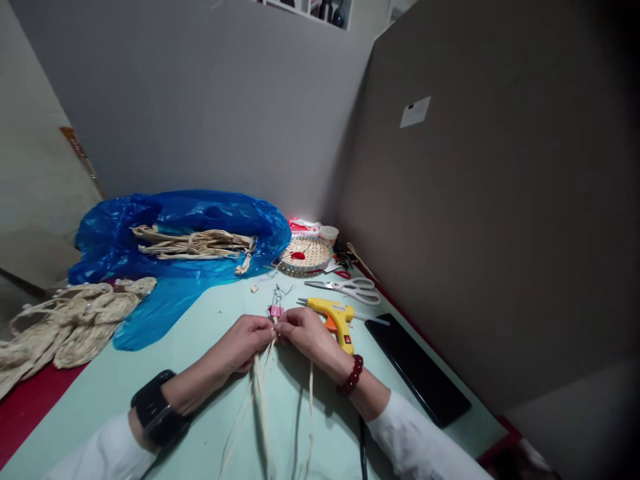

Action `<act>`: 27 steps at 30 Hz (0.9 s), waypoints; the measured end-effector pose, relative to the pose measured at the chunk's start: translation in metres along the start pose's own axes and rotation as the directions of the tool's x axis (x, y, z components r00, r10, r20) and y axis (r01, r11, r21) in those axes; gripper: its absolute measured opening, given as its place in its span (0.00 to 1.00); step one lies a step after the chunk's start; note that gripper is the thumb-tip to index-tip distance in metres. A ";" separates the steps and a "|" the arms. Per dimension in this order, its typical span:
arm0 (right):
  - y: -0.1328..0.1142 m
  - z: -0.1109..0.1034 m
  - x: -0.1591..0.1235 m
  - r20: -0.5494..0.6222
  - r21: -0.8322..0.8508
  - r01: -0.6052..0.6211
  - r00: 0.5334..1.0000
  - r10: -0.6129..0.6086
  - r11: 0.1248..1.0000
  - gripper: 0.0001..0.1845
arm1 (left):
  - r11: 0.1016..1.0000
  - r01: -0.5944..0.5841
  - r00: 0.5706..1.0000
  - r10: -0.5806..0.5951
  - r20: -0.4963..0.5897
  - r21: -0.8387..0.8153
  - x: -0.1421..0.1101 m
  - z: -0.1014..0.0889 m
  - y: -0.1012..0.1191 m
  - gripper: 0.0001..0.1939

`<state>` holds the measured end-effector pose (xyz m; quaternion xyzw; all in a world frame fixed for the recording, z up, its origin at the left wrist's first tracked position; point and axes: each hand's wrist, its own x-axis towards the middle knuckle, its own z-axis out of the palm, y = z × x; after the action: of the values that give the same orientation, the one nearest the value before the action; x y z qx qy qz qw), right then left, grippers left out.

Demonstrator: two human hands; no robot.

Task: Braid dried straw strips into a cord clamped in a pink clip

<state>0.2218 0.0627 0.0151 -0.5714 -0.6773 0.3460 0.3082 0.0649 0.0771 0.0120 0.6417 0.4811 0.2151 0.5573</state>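
White sleeves [415, 433] reach in from the bottom edge, with a dark wristband [159, 408] on the left wrist and red beads [351, 375] on the right. Between the forearms, straw strands [261, 413] trail over the mint-green table [195, 323]: long, pale cream and ribbon-like, several gathered into a thicker bundle, others thin, slightly crinkled and loose. At their far end sits a pink clip [275, 311]; how it bites the straw is too small to tell. The left hand [249, 337] and right hand [305, 331] meet just on the near side of the clip, each grip closed to a pinch of thumb and fingers on the strands, fingertips close together. From the grip, the bundle runs towards the camera, while one lone length hangs below the right hand. Beside that hand lies a yellow glue gun [335, 315].
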 end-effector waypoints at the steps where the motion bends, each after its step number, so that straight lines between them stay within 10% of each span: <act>1: 0.000 -0.001 0.000 -0.014 -0.001 -0.003 1.000 0.003 1.000 0.10 | 0.999 -0.021 1.000 0.022 -0.019 0.046 0.000 -0.001 0.000 0.16; 17: 0.000 -0.003 -0.003 -0.043 0.103 -0.017 0.999 0.022 0.995 0.08 | 0.847 -0.072 0.970 0.182 -0.159 0.526 -0.028 0.036 0.008 0.12; 27: 0.000 -0.005 -0.002 0.018 0.184 -0.071 0.997 0.068 0.980 0.07 | 0.885 -0.066 0.964 0.176 -0.199 0.462 -0.029 0.024 0.013 0.15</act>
<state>0.2260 0.0614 0.0173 -0.5617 -0.6238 0.4211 0.3435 0.0765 0.0413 0.0248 0.7523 0.5390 0.2065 0.3177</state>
